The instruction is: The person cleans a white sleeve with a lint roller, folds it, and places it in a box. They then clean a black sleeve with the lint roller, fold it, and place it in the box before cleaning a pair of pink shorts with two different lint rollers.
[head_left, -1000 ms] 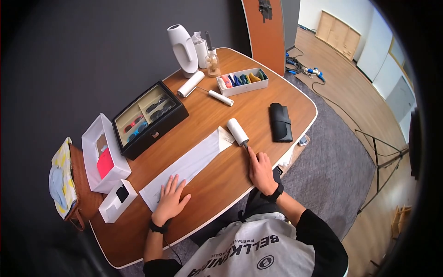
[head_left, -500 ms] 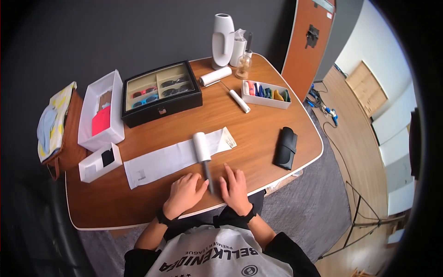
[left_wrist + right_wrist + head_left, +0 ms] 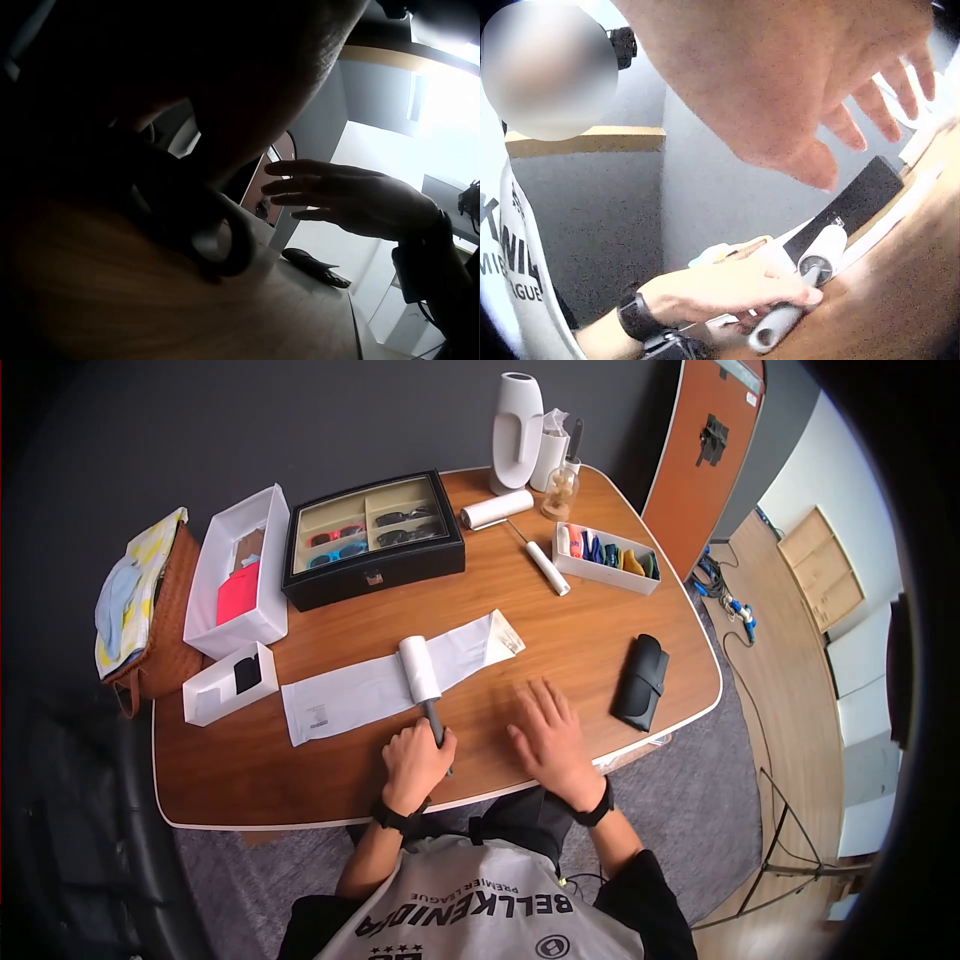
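The roller [image 3: 420, 672] lies over the white strip [image 3: 350, 695], right of its middle, handle toward the near edge. The left hand [image 3: 414, 762] grips that handle; the right hand [image 3: 556, 740], fingers straight and holding nothing, hovers to the right. Light, even pressure should suit best, I judge, with the free hand pinning the strip's end — loose, it could drag or crease. Right lies the case [image 3: 636, 682]; far left, the glasses box [image 3: 420, 568]; far right, the tray [image 3: 600, 573].
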Available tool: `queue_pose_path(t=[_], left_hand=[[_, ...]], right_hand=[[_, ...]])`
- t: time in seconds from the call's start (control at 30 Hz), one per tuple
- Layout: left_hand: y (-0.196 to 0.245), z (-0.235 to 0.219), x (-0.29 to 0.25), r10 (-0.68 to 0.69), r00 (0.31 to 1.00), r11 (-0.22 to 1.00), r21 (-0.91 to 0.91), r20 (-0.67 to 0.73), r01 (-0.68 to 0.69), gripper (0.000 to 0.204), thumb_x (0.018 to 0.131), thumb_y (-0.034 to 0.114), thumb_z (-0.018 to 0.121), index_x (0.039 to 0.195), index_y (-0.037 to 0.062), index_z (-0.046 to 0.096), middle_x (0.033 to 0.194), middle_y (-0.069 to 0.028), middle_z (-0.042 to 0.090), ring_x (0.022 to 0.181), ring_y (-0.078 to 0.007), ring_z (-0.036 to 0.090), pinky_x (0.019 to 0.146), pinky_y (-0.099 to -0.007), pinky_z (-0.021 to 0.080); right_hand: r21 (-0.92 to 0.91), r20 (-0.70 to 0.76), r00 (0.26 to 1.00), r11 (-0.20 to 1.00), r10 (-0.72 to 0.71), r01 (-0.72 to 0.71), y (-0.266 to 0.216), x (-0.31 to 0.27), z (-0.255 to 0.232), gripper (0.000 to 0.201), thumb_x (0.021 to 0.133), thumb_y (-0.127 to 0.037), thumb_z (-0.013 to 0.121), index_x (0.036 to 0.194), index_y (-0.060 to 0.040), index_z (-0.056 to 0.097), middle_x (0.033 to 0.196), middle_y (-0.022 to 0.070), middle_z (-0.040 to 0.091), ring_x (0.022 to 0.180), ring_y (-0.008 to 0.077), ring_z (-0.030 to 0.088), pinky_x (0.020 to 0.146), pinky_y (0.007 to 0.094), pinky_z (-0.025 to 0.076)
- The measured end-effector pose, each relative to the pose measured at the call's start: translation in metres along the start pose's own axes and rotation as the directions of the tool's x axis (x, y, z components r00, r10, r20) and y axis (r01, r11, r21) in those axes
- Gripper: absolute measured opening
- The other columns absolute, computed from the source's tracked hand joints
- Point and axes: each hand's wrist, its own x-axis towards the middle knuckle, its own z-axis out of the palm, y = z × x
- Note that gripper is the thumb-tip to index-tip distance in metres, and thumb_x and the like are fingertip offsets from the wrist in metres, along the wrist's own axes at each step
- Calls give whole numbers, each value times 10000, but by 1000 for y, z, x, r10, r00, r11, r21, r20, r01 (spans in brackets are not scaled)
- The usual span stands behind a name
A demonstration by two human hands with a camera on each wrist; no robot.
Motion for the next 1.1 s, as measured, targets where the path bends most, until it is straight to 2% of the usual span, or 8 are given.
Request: queue_pose_path(t=[0.03,0.1,0.13,0.3,0.37,0.53,0.77,1.1], left_hand=[[-1,-1,0,3,1000,1000,6,3,-3,420,958,433,669,818,37,680,772,-234,730,765,-482,711,725,-596,561],[-2,-4,1,2,1000,999,-40,19,-1,404,981,410,635,851,29,675,788,-252,726,775,-495,706,729,-601,559],[-2,-5,1,1,1000,999,-36,15,-1,404,981,410,635,851,29,675,788,-252,726,775,-495,706,729,-601,559],[-9,-10,-2,13,1000,1000,-10,20,-13,381,1026,364,554,937,4,643,815,-265,735,771,-484,722,720,-612,569],[-13,-17,-5,-6,1000,1000,1,31,6,389,1030,370,544,947,3,643,815,-269,733,773,-484,723,720,-612,569],[-27,-22,-11,-27,1000,999,26,5,27,369,1024,362,558,954,11,650,795,-265,731,770,-488,721,712,-617,563],[-51,-30,-20,-75,997,994,75,-1,75,363,1020,356,559,949,15,663,784,-267,728,770,-486,721,723,-613,560],[-119,-62,-54,-289,954,939,168,-83,300,358,1027,365,536,962,26,631,820,-274,731,817,-496,719,759,-621,552]], right_hand=[[5,-3,1000,1000,5,-5,4,7,1,623,972,-223,661,1536,-39,471,1553,228,467,1493,446,369,1190,543,342],[-82,35,995,992,-93,96,14,21,13,643,979,-249,657,1555,-50,453,1595,228,434,1531,443,325,1228,547,305],[-94,62,989,986,-132,137,19,30,21,650,1004,-309,626,1575,-66,435,1636,221,399,1557,432,289,1262,549,254],[-205,107,978,959,-179,198,40,49,68,638,1047,-407,536,1589,-85,436,1659,190,391,1560,390,306,1277,532,227],[-246,167,975,951,-147,185,46,46,72,625,1051,-413,526,1580,-87,456,1640,176,426,1549,373,335,1278,526,231],[-280,111,990,954,-83,111,47,31,60,571,1044,-402,540,1517,-83,533,1580,185,491,1500,388,399,1264,544,257],[-298,77,997,954,10,14,45,16,48,578,1027,-364,572,1531,-86,517,1564,199,500,1477,404,415,1254,566,262],[-339,36,997,939,68,-51,52,1,48,586,1028,-354,574,1541,-78,508,1571,211,485,1484,413,398,1250,577,255]])
